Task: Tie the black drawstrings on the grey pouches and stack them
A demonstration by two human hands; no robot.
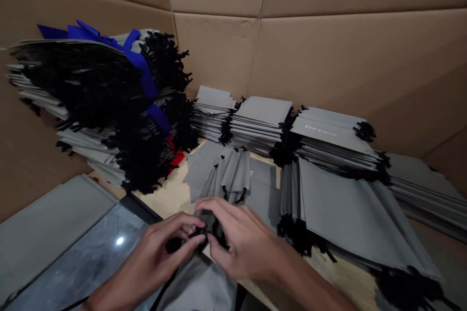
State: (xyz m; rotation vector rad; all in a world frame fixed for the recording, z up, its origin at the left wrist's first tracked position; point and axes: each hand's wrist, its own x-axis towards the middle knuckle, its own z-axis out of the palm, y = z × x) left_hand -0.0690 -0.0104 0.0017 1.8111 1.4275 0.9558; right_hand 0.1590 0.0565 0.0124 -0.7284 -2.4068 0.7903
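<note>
A grey drawstring bag [199, 284] hangs below my hands at the table's front edge, its black cord gathered at the top. My left hand [162, 248] pinches the black cord between thumb and fingertips. From the other side, my right hand [242, 238] is closed on the gathered mouth of the same bag, its fingers curled over dark fabric and cord. The fingertips of both hands nearly meet, and the exact shape of the cord between them is hidden. Just beyond my hands, several grey bags with black cord ends [233, 172] lie bunched together.
Tied bundles of bags with blue ribbon [146, 75] are piled high at the left. Flat bag stacks [260, 109] line the cardboard wall [328, 53]. A large stack [350, 214] leans at the right. A glossy dark surface [105, 248] and grey sheets [54, 218] lie lower left.
</note>
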